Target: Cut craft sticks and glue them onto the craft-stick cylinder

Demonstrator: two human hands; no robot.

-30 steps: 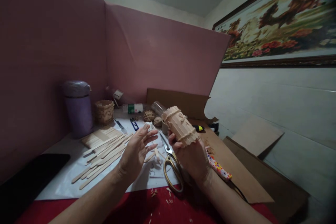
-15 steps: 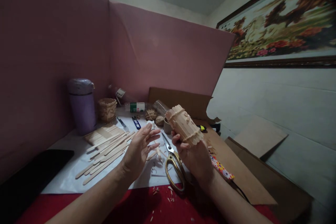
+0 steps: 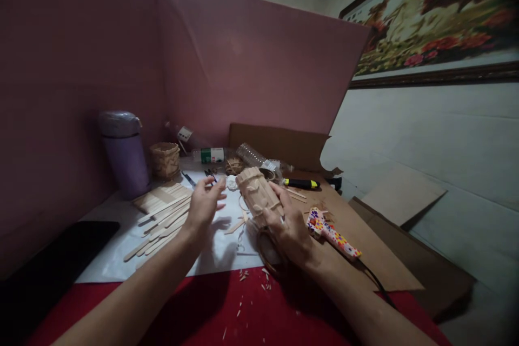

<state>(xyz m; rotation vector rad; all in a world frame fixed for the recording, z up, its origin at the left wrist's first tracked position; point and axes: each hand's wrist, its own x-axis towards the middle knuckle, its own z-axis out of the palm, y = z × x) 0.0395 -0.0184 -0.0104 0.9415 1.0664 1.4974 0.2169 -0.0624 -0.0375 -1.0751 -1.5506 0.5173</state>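
My right hand (image 3: pixel 288 230) grips a cylinder of wooden craft sticks bound with twine (image 3: pixel 257 194), held low over the white sheet (image 3: pixel 219 251), its far end tilted away. Gold-handled scissors (image 3: pixel 267 257) lie mostly hidden beneath that hand. My left hand (image 3: pixel 204 206) hovers just left of the cylinder with fingers spread, holding nothing. Loose craft sticks (image 3: pixel 162 221) lie fanned out on the sheet to its left.
A purple flask (image 3: pixel 124 154), small woven basket (image 3: pixel 165 159), green-labelled bottle (image 3: pixel 210 155), twine ball (image 3: pixel 233 165) and clear plastic bottle (image 3: pixel 255 157) stand at the back. A patterned glue gun (image 3: pixel 330 232) and a black-yellow knife (image 3: pixel 302 184) lie on cardboard (image 3: pixel 365 248). A black object (image 3: pixel 48 259) lies left.
My right hand has lowered the stick cylinder from mid-air down over the sheet, covering the scissors. My left hand has moved forward and down beside it. The view has tipped downward.
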